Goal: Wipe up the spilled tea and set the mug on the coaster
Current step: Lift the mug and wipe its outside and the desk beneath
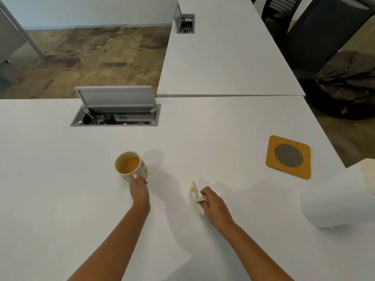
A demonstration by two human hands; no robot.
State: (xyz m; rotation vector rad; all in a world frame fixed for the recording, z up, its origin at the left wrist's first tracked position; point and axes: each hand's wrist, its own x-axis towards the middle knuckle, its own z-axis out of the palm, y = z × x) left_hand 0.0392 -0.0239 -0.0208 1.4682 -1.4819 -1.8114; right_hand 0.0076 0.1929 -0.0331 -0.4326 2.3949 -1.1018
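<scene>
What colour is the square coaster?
The coaster is orange-brown wood with a dark mesh circle, in the head view.

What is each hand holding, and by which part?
The left hand holds the mug by its handle. The right hand clutches a crumpled, tea-stained paper towel bunched in its fingers.

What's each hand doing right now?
Left hand: closed on the mug handle.
Right hand: closed on a tea-stained paper towel.

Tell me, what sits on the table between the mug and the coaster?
In the head view, only the right hand with its crumpled, tea-stained tissue lies between the mug and the coaster. The rest of that table stretch is bare.
</scene>
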